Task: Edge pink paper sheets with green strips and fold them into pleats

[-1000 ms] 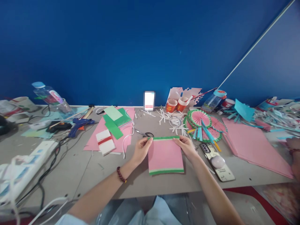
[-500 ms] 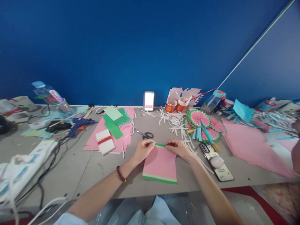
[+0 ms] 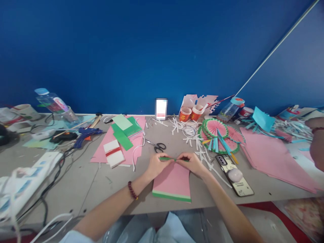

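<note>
A pink paper sheet (image 3: 171,182) with green bands along its near and far edges lies on the table in front of me. My left hand (image 3: 157,165) pinches its far green edge, thumb and finger together. My right hand (image 3: 191,163) grips the same edge close by, so the two thumbs almost meet at the middle. The far edge is bent up between the fingers, and part of it is hidden by them. Just beyond the hands lie scissors (image 3: 160,147) with black handles, touched by neither hand.
Left are green paper pieces (image 3: 123,140), a white block with a red band (image 3: 113,153), a glue gun (image 3: 87,134) and a power strip (image 3: 32,182). Right are watermelon-patterned paper fans (image 3: 215,130), a phone (image 3: 238,185), pink sheets (image 3: 273,158) and another person's arm (image 3: 318,145).
My hands have come closer together along the far green edge and slightly nearer to me. At the far right, the other person's arm reaches further into view.
</note>
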`<move>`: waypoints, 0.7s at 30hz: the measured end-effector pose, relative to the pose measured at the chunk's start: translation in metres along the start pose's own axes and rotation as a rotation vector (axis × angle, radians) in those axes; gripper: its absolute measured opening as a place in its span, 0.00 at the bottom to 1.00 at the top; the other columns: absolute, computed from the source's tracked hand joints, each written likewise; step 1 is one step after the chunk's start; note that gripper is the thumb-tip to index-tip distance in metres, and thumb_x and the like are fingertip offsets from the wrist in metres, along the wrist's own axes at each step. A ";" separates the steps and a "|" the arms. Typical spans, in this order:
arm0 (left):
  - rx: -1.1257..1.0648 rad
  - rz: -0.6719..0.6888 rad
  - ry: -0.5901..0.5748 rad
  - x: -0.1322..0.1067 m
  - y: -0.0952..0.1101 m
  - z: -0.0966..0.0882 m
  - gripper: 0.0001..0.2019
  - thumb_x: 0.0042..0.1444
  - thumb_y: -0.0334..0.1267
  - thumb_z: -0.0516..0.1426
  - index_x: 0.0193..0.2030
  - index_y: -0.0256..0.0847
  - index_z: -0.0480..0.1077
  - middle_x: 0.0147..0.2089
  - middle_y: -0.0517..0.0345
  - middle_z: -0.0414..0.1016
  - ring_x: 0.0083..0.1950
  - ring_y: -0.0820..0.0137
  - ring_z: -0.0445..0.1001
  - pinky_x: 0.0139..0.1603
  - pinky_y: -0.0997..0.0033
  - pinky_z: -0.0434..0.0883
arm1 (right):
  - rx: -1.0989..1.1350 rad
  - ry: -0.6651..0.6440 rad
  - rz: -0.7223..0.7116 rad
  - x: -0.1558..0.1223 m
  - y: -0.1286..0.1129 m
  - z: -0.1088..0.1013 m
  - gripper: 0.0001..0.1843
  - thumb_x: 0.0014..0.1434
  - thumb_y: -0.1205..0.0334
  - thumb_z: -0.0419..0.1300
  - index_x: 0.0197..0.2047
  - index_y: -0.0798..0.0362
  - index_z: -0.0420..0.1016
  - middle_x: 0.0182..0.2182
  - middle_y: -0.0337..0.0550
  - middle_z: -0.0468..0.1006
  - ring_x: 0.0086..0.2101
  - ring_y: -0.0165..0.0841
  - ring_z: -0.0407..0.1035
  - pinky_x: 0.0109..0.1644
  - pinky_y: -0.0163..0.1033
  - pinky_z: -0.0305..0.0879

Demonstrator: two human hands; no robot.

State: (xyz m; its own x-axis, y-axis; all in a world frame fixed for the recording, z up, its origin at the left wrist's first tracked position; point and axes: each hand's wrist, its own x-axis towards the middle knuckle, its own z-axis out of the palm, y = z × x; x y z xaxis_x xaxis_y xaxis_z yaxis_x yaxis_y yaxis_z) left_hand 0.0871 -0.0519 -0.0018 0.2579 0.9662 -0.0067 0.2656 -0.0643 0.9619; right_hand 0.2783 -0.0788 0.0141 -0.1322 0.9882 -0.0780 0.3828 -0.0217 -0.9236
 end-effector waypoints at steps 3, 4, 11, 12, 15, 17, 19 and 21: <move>0.002 -0.045 0.001 -0.001 0.002 0.001 0.09 0.43 0.43 0.63 0.27 0.40 0.77 0.32 0.55 0.80 0.37 0.63 0.76 0.41 0.68 0.70 | -0.005 0.008 -0.018 0.000 0.000 0.002 0.11 0.51 0.54 0.63 0.29 0.54 0.78 0.26 0.41 0.78 0.28 0.31 0.68 0.31 0.34 0.61; -0.006 -0.051 -0.008 -0.001 0.003 0.000 0.09 0.43 0.44 0.63 0.27 0.39 0.77 0.31 0.54 0.80 0.37 0.63 0.76 0.40 0.68 0.70 | -0.005 0.013 -0.017 0.001 0.000 0.002 0.11 0.51 0.54 0.63 0.29 0.54 0.78 0.26 0.41 0.78 0.28 0.32 0.68 0.31 0.34 0.61; -0.081 -0.034 -0.048 0.001 0.006 -0.002 0.09 0.43 0.43 0.62 0.26 0.40 0.77 0.31 0.54 0.80 0.36 0.62 0.76 0.39 0.67 0.69 | 0.018 0.034 0.008 0.001 -0.001 -0.001 0.12 0.51 0.53 0.62 0.29 0.53 0.79 0.27 0.42 0.78 0.29 0.34 0.69 0.31 0.35 0.61; -0.092 -0.036 -0.048 0.001 0.006 -0.003 0.09 0.44 0.43 0.62 0.28 0.40 0.78 0.32 0.54 0.80 0.37 0.62 0.76 0.39 0.67 0.69 | 0.021 0.039 0.013 0.001 -0.001 -0.002 0.12 0.51 0.52 0.62 0.29 0.53 0.78 0.26 0.42 0.78 0.29 0.33 0.69 0.31 0.35 0.61; -0.115 -0.046 -0.061 0.001 0.006 -0.003 0.09 0.46 0.42 0.61 0.31 0.40 0.79 0.34 0.53 0.81 0.38 0.62 0.76 0.38 0.69 0.70 | 0.028 0.050 0.022 0.002 0.000 -0.003 0.13 0.50 0.52 0.62 0.28 0.53 0.78 0.26 0.41 0.78 0.29 0.33 0.68 0.31 0.34 0.60; -0.107 -0.052 -0.044 0.001 0.005 -0.004 0.10 0.46 0.43 0.61 0.31 0.40 0.79 0.34 0.53 0.80 0.37 0.63 0.76 0.37 0.70 0.69 | 0.034 0.051 0.025 0.003 0.001 -0.002 0.12 0.50 0.52 0.63 0.28 0.54 0.78 0.26 0.41 0.77 0.28 0.32 0.67 0.31 0.34 0.60; -0.097 -0.061 -0.003 0.002 0.004 -0.005 0.11 0.45 0.44 0.62 0.31 0.39 0.78 0.33 0.52 0.80 0.36 0.63 0.76 0.35 0.70 0.69 | 0.045 0.039 0.040 0.003 0.002 -0.002 0.12 0.49 0.52 0.63 0.28 0.54 0.77 0.24 0.40 0.76 0.26 0.31 0.66 0.30 0.34 0.59; -0.099 -0.064 0.030 0.004 0.001 -0.005 0.12 0.44 0.45 0.63 0.31 0.38 0.78 0.33 0.52 0.80 0.35 0.63 0.76 0.34 0.70 0.69 | 0.051 0.018 0.066 0.002 0.002 -0.001 0.13 0.48 0.52 0.65 0.28 0.55 0.77 0.22 0.38 0.74 0.24 0.29 0.64 0.28 0.33 0.57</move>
State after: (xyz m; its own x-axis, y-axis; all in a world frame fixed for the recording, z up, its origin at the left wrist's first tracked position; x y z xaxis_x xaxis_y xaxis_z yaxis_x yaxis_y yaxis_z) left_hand 0.0833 -0.0471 0.0010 0.2151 0.9746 -0.0618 0.1870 0.0210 0.9821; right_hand 0.2799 -0.0763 0.0121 -0.0914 0.9869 -0.1331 0.3431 -0.0943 -0.9346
